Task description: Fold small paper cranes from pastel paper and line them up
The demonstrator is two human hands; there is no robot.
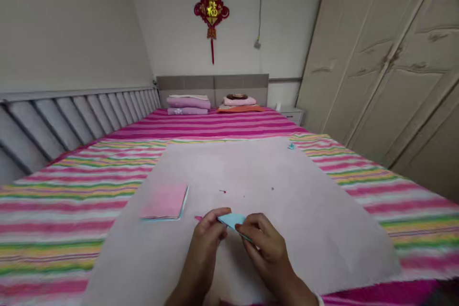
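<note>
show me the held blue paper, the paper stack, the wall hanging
Blue paper (pixel 232 220): head view, its upper face.
Paper stack (pixel 165 201): head view, pink top sheet.
Wall hanging (pixel 212 9): head view, its gold centre.

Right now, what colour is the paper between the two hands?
Light blue paper, seen best in the head view.

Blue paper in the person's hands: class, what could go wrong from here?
1. The left hand and right hand both grip the blue paper; a careless pull might crease or tear it.
2. The red-headed pin lies loose on the white sheet just beyond them, so it could perhaps prick a finger.
</note>
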